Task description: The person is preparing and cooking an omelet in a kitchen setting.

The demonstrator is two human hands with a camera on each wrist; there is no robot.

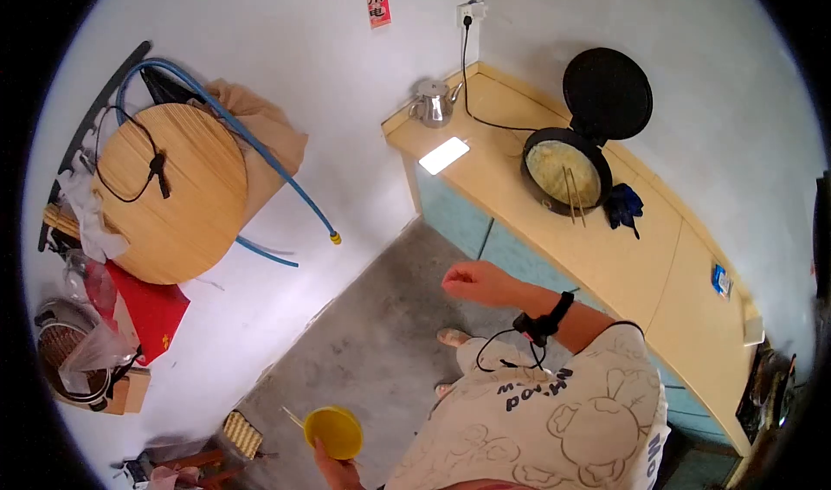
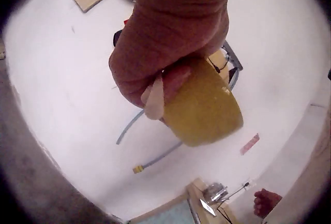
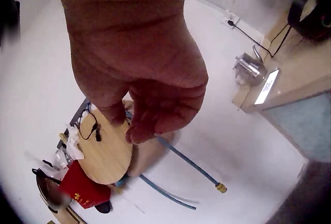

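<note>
My left hand point(image 1: 336, 471) point(image 2: 168, 43) grips a yellow bowl point(image 1: 338, 434) point(image 2: 204, 107) at the lower part of the head view. A pale, slim handle point(image 1: 293, 416) point(image 2: 154, 100) sticks out beside the bowl's rim; what it belongs to is hidden. My right hand point(image 1: 480, 282) point(image 3: 139, 79) hangs in the air in front of the counter, its fingers loosely curled and holding nothing. On the counter stands a black electric pan point(image 1: 532, 197) with its lid point(image 1: 608, 93) raised. Pale yellow food point(image 1: 550, 165) lies in it, and two chopsticks point(image 1: 573, 197) rest across its edge.
The counter point(image 1: 597, 256) also carries a metal kettle point(image 1: 434, 103), a white phone-like rectangle point(image 1: 444, 156), a dark cloth point(image 1: 624, 207) and a blue packet point(image 1: 721, 280). A round wooden board point(image 1: 177, 196) and a blue hose point(image 1: 286, 174) hang on the left wall.
</note>
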